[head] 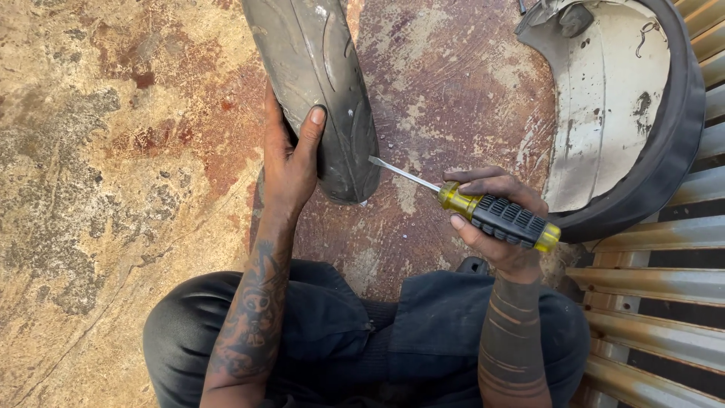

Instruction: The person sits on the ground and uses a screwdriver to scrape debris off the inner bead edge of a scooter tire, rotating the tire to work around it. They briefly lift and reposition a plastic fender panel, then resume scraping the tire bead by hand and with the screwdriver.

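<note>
1. We found the tyre [321,83] standing upright on its tread on the stained concrete floor [113,189], its upper part running out of the top edge of view and its near end just in front of our knees.
2. Our left hand [291,155] gripped the tyre's near end, thumb laid over the tread, fingers hidden behind the left sidewall.
3. Our right hand [498,219] was clenched around the black-and-yellow handle of a screwdriver [483,211]; the blade tip touched the tyre's right sidewall near the floor.
4. Judgement: the rubber looked thick and stiff, moderately heavy, and dusty rather than slick. It would flex little under the thumb.
5. Judgement: the best hold was across the tread with fingers wrapped onto a sidewall, as the left hand had it, which would keep it from rolling.
6. A white mudguard [604,98] ringed with dark rubber lay beside a corrugated metal sheet [664,302] at the floor's right edge.
</note>
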